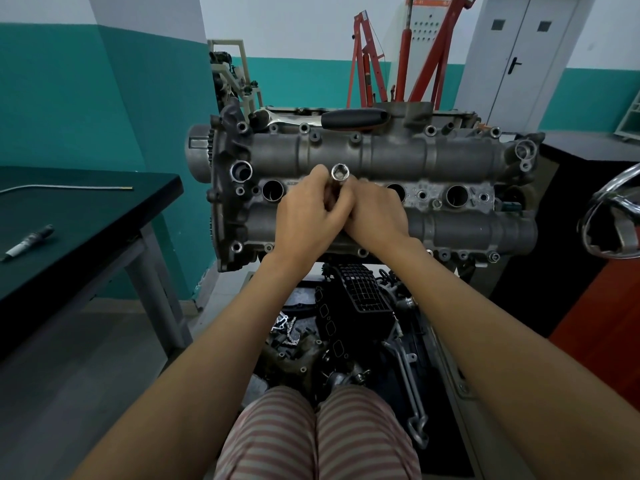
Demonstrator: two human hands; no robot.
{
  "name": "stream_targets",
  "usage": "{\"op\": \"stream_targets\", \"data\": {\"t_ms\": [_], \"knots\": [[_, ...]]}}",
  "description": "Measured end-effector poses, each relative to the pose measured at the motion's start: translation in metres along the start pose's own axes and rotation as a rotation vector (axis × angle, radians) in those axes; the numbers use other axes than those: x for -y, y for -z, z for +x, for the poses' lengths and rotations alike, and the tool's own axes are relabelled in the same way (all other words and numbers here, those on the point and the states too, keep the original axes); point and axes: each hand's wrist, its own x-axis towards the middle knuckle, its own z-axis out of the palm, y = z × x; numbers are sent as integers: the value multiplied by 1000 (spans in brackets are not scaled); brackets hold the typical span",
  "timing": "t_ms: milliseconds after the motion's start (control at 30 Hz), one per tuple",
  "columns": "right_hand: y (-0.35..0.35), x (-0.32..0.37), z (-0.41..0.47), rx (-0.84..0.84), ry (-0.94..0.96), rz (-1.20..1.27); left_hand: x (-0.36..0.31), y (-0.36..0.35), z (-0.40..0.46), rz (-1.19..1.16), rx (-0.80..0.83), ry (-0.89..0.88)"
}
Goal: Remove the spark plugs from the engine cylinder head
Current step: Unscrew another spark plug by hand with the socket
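An engine cylinder head (374,157) sits on a stand in a workshop, its top face turned toward a seated person. A row of round spark plug wells runs along its middle; three of them show as open dark holes (272,190), and both hands cover the fourth, second from the left. A ratchet wrench (332,120) with a black handle lies loose along the far edge of the head. To the left stands a dark table (86,216), and on it rests one spark plug (29,241), already out. The left hand (308,216) and right hand (374,213) touch each other, fingers curled tight around a long chrome spark plug socket (340,173) that stands up out of the covered well, its hollow drive end facing the viewer. The step in hand looks like working that second plug free by hand. Next, the socket probably needs lifting straight out; whether a plug sits inside it cannot be seen.
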Motion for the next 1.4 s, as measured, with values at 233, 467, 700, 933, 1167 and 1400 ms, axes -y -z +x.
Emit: {"op": "stream_targets", "data": {"t_ms": [233,467,700,933,1167,1400], "knots": [[1,2,-1,-39,-12,83,2,-2,3,8,-2,19],[1,1,-1,-22,20,7,-1,0,1,-3,-15,-2],[-3,-1,0,-12,14,-21,2,0,-2,-16,4,-22],[-2,1,0,-47,11,8,4,-3,3,-12,-43,3],[0,0,1,-48,-17,49,3,-3,3,6,-65,-29],[0,1,0,-12,-15,-2,0,-3,2,-4,-65,-42]]}}
